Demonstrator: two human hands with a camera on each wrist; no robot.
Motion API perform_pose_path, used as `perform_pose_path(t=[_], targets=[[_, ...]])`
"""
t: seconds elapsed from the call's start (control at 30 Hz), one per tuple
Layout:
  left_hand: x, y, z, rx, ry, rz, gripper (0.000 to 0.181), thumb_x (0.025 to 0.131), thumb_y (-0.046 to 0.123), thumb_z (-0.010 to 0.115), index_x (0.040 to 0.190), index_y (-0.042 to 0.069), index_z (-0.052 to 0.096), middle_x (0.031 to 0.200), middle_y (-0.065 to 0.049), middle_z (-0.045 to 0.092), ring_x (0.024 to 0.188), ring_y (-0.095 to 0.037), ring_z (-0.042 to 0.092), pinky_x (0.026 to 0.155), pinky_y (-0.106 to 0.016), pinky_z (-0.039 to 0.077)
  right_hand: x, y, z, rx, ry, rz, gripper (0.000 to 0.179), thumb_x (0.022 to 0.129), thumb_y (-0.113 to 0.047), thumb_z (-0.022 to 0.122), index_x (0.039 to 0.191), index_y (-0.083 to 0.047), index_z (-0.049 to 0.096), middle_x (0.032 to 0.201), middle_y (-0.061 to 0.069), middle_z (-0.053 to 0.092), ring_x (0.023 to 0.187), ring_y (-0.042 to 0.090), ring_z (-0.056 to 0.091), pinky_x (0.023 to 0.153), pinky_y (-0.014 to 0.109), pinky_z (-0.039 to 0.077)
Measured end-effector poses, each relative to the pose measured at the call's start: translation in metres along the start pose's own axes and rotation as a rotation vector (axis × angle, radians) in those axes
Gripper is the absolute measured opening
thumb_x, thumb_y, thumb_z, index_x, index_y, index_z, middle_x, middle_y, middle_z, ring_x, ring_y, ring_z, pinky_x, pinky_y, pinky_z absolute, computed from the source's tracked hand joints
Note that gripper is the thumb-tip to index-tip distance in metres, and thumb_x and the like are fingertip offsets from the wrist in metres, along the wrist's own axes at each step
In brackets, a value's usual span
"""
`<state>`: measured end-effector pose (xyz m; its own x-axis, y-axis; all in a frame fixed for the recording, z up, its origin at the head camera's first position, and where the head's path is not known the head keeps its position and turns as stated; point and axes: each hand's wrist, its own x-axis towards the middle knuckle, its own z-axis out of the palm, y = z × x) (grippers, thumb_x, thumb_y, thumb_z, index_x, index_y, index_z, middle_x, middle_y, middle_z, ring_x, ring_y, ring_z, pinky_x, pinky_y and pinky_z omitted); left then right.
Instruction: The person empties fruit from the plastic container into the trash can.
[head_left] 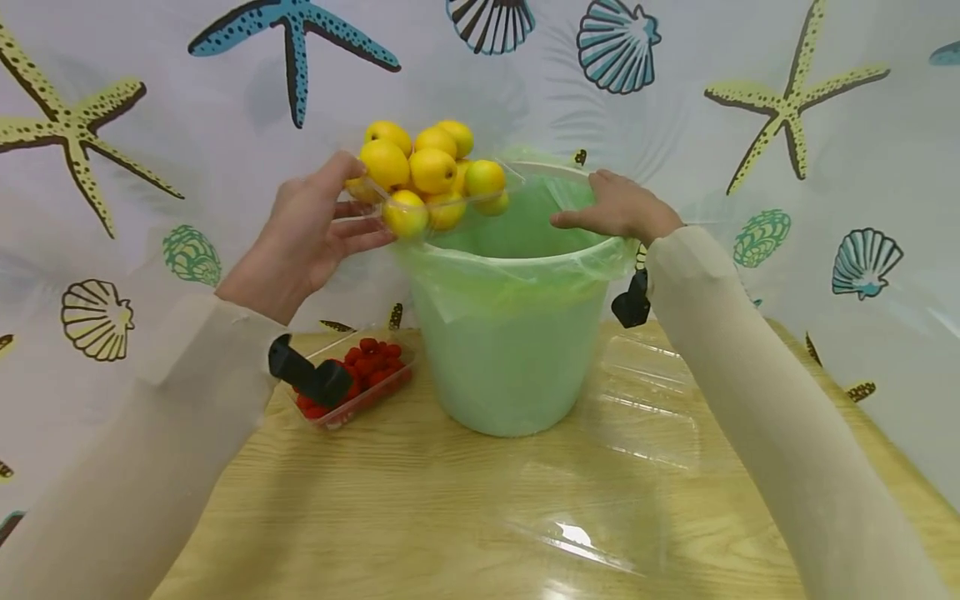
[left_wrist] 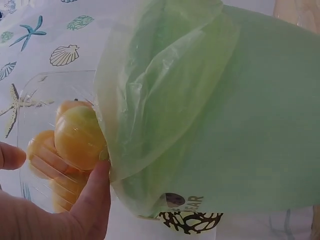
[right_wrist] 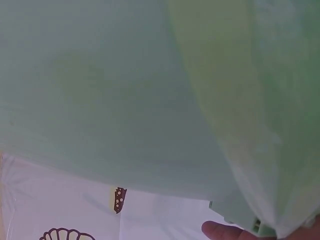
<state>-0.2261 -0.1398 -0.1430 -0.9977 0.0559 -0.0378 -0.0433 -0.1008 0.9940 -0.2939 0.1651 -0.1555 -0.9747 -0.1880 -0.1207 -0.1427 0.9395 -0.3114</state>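
Note:
My left hand (head_left: pixel 311 229) grips a clear plastic tray (head_left: pixel 513 177) heaped with yellow, round fruits (head_left: pixel 432 171), tilted over the left rim of a pale green bucket (head_left: pixel 510 350). In the left wrist view, the thumb and a finger lie on either side of some fruits (left_wrist: pixel 80 137), beside the bucket's wall. A thin light-green bag (head_left: pixel 517 279) lines the bucket and folds over its rim. My right hand (head_left: pixel 618 207) holds the bucket's right rim. The right wrist view shows one fingertip (right_wrist: pixel 220 231) outside, near a handle part (right_wrist: pixel 235 212); the other fingers are mostly hidden.
A clear tray of red berries (head_left: pixel 367 367) stands on the wooden table (head_left: pixel 360 508), left of the bucket. Clear plastic pieces (head_left: pixel 652 425) lie to the right and in front. Behind the table hangs a white sheet (head_left: pixel 525 100) patterned with shells and starfish.

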Motion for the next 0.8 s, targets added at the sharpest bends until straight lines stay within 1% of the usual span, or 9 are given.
perform_pose_path(t=[0.1, 0.23, 0.33, 0.43, 0.5, 0.57, 0.67, 0.8], targets=[[0.002, 0.002, 0.003, 0.049, 0.025, -0.004, 0.05, 0.093, 0.037, 0.055, 0.131, 0.01, 0.038, 0.109, -0.005, 0.041, 0.098, -0.022, 0.057, 0.072, -0.022, 0.056, 0.001, -0.003, 0.0, -0.011, 0.001, -0.003, 0.095, 0.091, -0.055, 0.047, 0.152, 0.0, 0.0, 0.16, 0.018, 0.0, 0.148, 0.034, 0.004, 0.119, 0.047, 0.011], [0.005, 0.003, 0.009, 0.122, 0.029, -0.003, 0.052, 0.094, 0.039, 0.054, 0.133, 0.008, 0.041, 0.107, -0.004, 0.041, 0.1, -0.021, 0.054, 0.075, -0.02, 0.055, 0.002, -0.005, -0.001, -0.02, -0.003, 0.003, 0.096, 0.091, -0.055, 0.048, 0.152, 0.0, 0.0, 0.16, 0.018, -0.001, 0.148, 0.034, 0.005, 0.119, 0.047, 0.012], [0.008, 0.004, 0.013, 0.154, 0.024, 0.004, 0.05, 0.094, 0.038, 0.054, 0.131, 0.005, 0.043, 0.105, -0.004, 0.041, 0.097, -0.021, 0.053, 0.075, -0.02, 0.056, 0.001, -0.005, -0.001, -0.017, -0.008, 0.003, 0.096, 0.091, -0.055, 0.049, 0.152, 0.0, 0.0, 0.16, 0.018, -0.001, 0.148, 0.034, 0.005, 0.119, 0.048, 0.012], [0.011, 0.006, 0.018, 0.191, 0.017, 0.006, 0.048, 0.093, 0.036, 0.054, 0.127, 0.004, 0.043, 0.105, -0.006, 0.041, 0.095, -0.021, 0.053, 0.079, -0.023, 0.055, 0.001, -0.005, 0.0, -0.011, -0.012, 0.005, 0.096, 0.091, -0.054, 0.049, 0.152, 0.0, 0.0, 0.16, 0.018, -0.001, 0.148, 0.035, 0.005, 0.119, 0.048, 0.011], [0.013, 0.007, 0.022, 0.245, 0.012, 0.007, 0.052, 0.093, 0.036, 0.053, 0.131, 0.004, 0.04, 0.112, -0.007, 0.043, 0.095, -0.021, 0.054, 0.083, -0.025, 0.054, 0.001, -0.003, 0.0, -0.011, -0.012, 0.005, 0.095, 0.091, -0.053, 0.05, 0.152, 0.0, 0.001, 0.16, 0.018, 0.0, 0.147, 0.036, 0.006, 0.119, 0.049, 0.012], [0.013, 0.008, 0.025, 0.308, 0.005, 0.013, 0.059, 0.092, 0.036, 0.052, 0.139, 0.004, 0.034, 0.124, -0.01, 0.044, 0.094, -0.02, 0.055, 0.086, -0.026, 0.053, 0.001, -0.002, 0.0, -0.011, -0.008, 0.003, 0.094, 0.091, -0.053, 0.05, 0.153, 0.0, 0.002, 0.16, 0.019, 0.001, 0.147, 0.036, 0.006, 0.119, 0.049, 0.012], [0.014, 0.01, 0.03, 0.384, 0.0, 0.026, 0.067, 0.092, 0.036, 0.052, 0.146, 0.007, 0.025, 0.139, -0.012, 0.042, 0.092, -0.019, 0.054, 0.089, -0.026, 0.052, 0.001, -0.002, 0.0, -0.009, 0.002, -0.004, 0.093, 0.09, -0.052, 0.05, 0.153, 0.0, 0.004, 0.16, 0.019, 0.003, 0.147, 0.037, 0.009, 0.118, 0.05, 0.013], [0.014, 0.009, 0.032, 0.422, 0.004, 0.048, 0.07, 0.092, 0.035, 0.053, 0.149, 0.009, 0.021, 0.141, -0.011, 0.044, 0.089, -0.018, 0.052, 0.092, -0.029, 0.052, 0.001, -0.003, -0.001, -0.004, 0.002, -0.008, 0.093, 0.09, -0.052, 0.05, 0.153, -0.001, 0.005, 0.16, 0.019, 0.003, 0.147, 0.037, 0.009, 0.118, 0.05, 0.013]])
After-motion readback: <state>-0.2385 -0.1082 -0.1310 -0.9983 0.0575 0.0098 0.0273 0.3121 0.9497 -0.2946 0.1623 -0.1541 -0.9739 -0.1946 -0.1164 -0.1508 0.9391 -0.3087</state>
